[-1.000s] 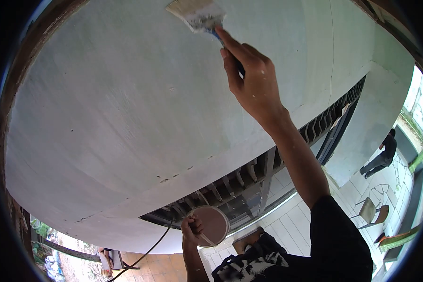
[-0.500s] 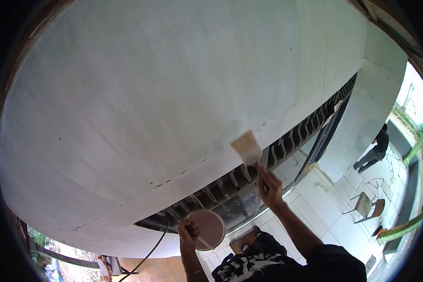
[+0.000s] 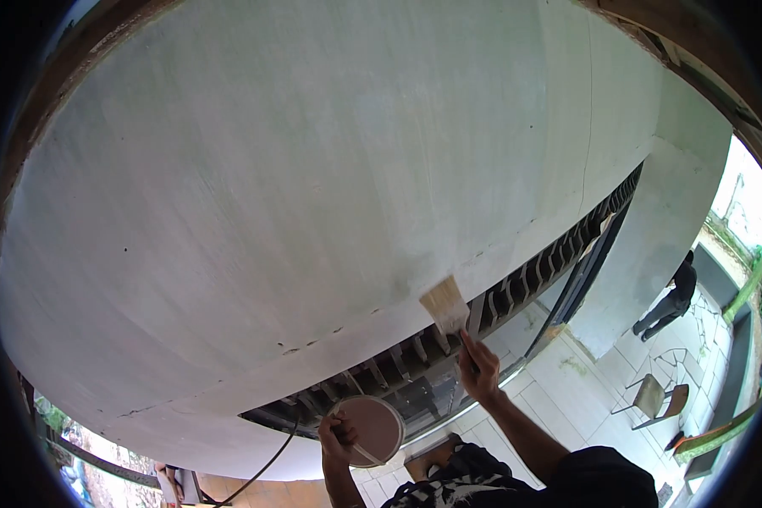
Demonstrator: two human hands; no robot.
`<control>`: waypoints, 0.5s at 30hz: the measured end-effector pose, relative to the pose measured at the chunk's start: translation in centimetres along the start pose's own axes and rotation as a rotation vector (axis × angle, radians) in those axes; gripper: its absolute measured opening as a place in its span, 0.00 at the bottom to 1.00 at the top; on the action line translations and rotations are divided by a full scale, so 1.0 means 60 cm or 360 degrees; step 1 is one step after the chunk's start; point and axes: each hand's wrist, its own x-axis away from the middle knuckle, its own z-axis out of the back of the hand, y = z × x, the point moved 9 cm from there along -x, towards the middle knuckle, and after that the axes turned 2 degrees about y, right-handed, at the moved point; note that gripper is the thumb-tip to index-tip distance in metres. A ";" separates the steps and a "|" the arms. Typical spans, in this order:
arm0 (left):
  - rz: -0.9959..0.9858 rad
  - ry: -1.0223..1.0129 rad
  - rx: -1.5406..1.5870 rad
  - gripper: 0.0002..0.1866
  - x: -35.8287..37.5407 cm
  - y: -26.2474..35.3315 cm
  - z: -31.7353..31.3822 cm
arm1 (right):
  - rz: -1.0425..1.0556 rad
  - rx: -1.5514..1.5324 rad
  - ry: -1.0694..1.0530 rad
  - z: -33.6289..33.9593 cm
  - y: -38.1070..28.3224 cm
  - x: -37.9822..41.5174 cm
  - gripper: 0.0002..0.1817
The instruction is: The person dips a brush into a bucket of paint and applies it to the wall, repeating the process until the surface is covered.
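My right hand (image 3: 480, 368) is closed round the handle of a wide flat brush (image 3: 446, 306). The pale bristles point up and lie against or just in front of the lower part of the whitish wall (image 3: 296, 195), above the dark slatted vent opening; contact cannot be made out. Lower and to the left, my left hand (image 3: 339, 433) grips the rim or handle of a round bucket (image 3: 376, 430). Inside the bucket a pinkish-grey surface shows.
A dark slatted opening (image 3: 415, 356) runs along the wall's lower edge. On the tiled floor far below stands a chair (image 3: 649, 398). Another person (image 3: 670, 300) in dark clothes is beside the wall at right. A dark cable (image 3: 267, 464) hangs at lower left.
The wall, floor and both hands appear shifted as the view tilts up a little. The brush sits lower in view and slightly closer to the slatted opening. Both grips are unchanged.
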 end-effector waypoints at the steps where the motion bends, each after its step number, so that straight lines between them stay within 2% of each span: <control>1: 0.0029 0.0018 -0.0012 0.04 0.001 -0.003 0.000 | 0.0004 -0.0010 -0.0022 -0.002 -0.013 -0.040 0.23; 3: 0.0048 0.0020 -0.0028 0.04 -0.001 -0.009 0.005 | 0.0222 0.0005 0.0065 0.001 -0.063 -0.131 0.24; 5: 0.0049 0.0022 -0.0079 0.05 -0.007 -0.022 0.022 | 0.0351 0.0002 0.0074 0.008 -0.134 -0.227 0.28; 8: 0.0073 0.0012 -0.0162 0.05 0.002 -0.023 0.019 | 0.0473 -0.0033 0.0083 0.011 -0.229 -0.331 0.29; 12: 0.0105 -0.0016 -0.0059 0.04 0.002 -0.032 0.022 | 0.0542 0.0022 -0.0046 -0.037 -0.263 -0.381 0.32; 15: 0.0083 0.0050 -0.0052 0.04 0.004 -0.030 0.030 | 0.0423 0.0245 -0.0158 -0.073 -0.237 -0.343 0.34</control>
